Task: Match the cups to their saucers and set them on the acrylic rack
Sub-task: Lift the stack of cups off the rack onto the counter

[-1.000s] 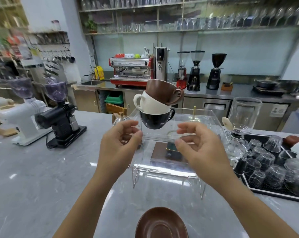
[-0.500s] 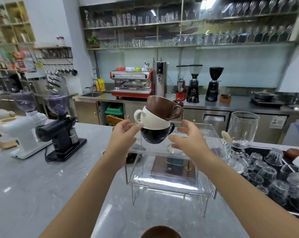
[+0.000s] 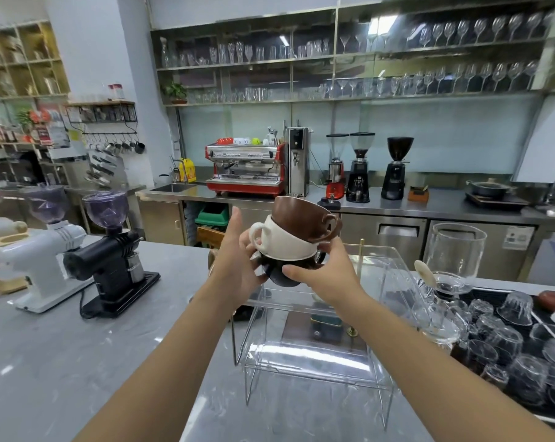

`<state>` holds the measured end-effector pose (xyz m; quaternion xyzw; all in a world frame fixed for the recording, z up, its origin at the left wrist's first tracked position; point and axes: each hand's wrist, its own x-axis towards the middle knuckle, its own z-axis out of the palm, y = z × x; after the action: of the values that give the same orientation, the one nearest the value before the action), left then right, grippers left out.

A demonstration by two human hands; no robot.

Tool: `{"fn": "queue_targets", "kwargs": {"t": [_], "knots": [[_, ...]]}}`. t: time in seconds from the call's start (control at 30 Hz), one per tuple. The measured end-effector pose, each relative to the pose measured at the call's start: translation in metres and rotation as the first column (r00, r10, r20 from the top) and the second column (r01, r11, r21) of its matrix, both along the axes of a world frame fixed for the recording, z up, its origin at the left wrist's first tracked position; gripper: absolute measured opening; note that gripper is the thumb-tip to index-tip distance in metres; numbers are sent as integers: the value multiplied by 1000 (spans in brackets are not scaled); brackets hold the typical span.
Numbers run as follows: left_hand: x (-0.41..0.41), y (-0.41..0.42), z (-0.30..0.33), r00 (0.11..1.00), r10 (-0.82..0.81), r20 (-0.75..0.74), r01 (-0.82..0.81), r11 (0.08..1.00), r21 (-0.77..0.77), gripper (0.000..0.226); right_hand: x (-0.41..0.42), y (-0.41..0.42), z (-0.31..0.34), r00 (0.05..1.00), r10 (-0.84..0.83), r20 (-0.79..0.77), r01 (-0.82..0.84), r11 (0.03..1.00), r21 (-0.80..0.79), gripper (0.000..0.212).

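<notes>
Three cups are nested in a leaning stack on the upper tier of the clear acrylic rack (image 3: 317, 355): a black cup (image 3: 281, 275) at the bottom, a white cup (image 3: 282, 242) in the middle and a brown cup (image 3: 301, 218) tilted on top. My left hand (image 3: 237, 266) wraps the stack's left side around the black and white cups. My right hand (image 3: 324, 271) presses fingers against the black cup's right and front. No saucer shows in view.
A black grinder (image 3: 110, 266) and a white grinder (image 3: 37, 256) stand left on the grey counter. A glass siphon (image 3: 445, 282) and a black tray of upturned glasses (image 3: 518, 352) sit right of the rack. A brown board with small items lies under the rack.
Both hands moved forward from open in front of the rack to closing around the cup stack. The view tilted up, so the brown saucer at the bottom edge left the frame.
</notes>
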<state>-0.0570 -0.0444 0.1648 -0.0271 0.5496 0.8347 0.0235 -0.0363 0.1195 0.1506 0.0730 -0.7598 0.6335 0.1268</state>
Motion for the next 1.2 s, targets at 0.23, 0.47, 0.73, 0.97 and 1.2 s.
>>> {"fn": "queue_targets", "kwargs": {"t": [0.23, 0.47, 0.73, 0.97, 1.2], "knots": [[-13, 8, 11, 994, -106, 2, 106, 994, 8, 65, -14, -7, -2, 1000, 10, -15, -11, 999, -38, 87], [-29, 5, 4, 995, -93, 44, 88, 991, 101, 77, -20, -4, -3, 1000, 7, -28, -7, 1000, -2, 86], [-25, 8, 3, 997, -79, 12, 76, 979, 190, 65, -23, -2, -3, 999, -29, -33, 30, 999, 12, 80], [-20, 8, 5, 998, -53, 22, 50, 990, 134, 53, -20, 4, 3, 999, 1, -36, -1, 1000, 6, 79], [-3, 12, 24, 997, -73, -8, 73, 997, -39, 31, -4, 21, 31, 997, 65, -42, -63, 997, 54, 67]]}}
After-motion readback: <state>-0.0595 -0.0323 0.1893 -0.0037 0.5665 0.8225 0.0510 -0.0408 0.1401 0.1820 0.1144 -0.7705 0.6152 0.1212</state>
